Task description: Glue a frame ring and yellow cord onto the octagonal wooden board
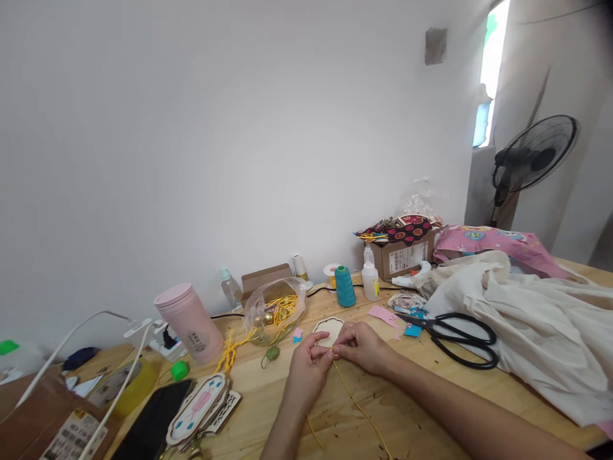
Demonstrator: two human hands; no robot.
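Note:
My left hand [310,363] and my right hand [361,347] meet at the middle of the table, both with fingers pinched on a yellow cord [354,399]. The cord's two ends trail down toward the near edge. Just beyond the fingertips lies a pale scalloped plaque [330,327] with a dark outline, partly covered by my hands. Whether the cord is tied to the plaque, I cannot tell. To the left of my left hand are a small green cord bundle [271,354] and a pink-and-blue scrap [297,335].
Black-handled scissors [462,338] lie right, beside white cloth [527,326]. A teal thread cone [345,287] and a glue bottle [370,282] stand behind my hands. Leftward are a pink tumbler [191,322], a plastic bag [278,310] of yellow cord, decorated plaques [200,409] and a phone [153,421].

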